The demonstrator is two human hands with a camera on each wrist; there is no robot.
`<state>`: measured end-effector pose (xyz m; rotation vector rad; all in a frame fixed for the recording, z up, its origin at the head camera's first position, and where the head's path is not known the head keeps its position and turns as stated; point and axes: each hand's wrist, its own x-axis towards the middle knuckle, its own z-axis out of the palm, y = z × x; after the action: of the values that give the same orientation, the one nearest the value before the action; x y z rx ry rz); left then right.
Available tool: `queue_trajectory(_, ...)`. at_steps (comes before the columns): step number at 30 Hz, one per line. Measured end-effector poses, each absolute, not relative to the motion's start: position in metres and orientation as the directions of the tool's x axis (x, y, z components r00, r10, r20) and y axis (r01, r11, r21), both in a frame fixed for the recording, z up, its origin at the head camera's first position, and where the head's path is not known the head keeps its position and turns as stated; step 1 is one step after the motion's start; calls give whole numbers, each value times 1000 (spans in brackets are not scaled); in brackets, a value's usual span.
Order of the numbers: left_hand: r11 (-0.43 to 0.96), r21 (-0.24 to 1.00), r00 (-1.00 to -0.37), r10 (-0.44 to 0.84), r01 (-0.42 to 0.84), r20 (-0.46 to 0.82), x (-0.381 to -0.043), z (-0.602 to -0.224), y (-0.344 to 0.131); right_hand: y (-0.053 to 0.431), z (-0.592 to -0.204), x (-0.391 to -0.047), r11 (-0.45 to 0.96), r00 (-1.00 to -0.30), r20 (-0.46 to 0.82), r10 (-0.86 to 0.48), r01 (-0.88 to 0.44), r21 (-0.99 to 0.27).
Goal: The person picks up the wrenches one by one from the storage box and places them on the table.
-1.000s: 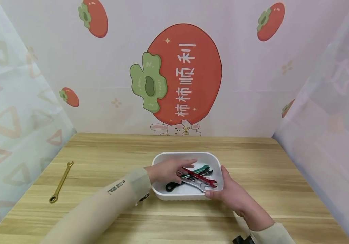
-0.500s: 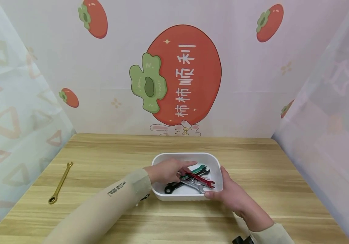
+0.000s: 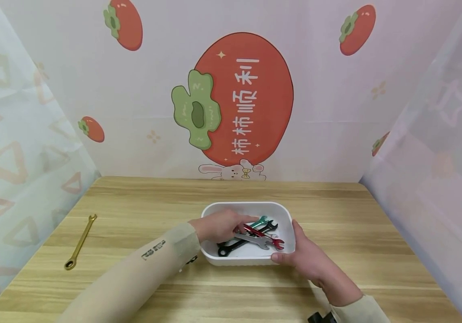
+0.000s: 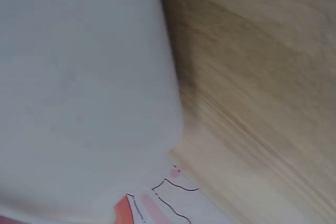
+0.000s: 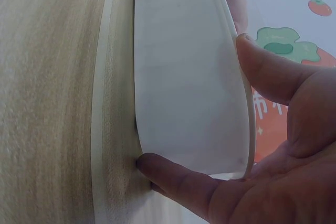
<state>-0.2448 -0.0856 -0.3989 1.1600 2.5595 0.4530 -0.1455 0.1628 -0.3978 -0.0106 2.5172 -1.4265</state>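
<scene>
Worktop: carries white bin, upright.
Right hand: fingers grip bin's right end, thumb over rim.
Left hand: inside bin, index finger straight; other fingers partly hidden, hold cannot be told.
Black wrench: inside bin, slanting.
Gold wrench: left of bin, apart.
Silver wrench: inside bin; now crosses over red wrench, previously below; contents apparently being rearranged.

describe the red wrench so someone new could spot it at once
On the wooden table, find the white bin gripped by the right hand. Inside, look just right of the left hand. The red wrench, open end rightward, differs by colour from the green wrench, black wrench and silver wrench.
</scene>
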Motion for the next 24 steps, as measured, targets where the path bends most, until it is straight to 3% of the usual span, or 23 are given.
queue_trajectory(9,682,295,-656,729,669,-198,-238,-393,-81,164,-400,-146,516,-970,-218,-109,132,-846)
queue_trajectory(24,704,534,-755,632,468,-172,-248,-383,-90,164,-400,-147,530,-968,-230,-100,144,-836)
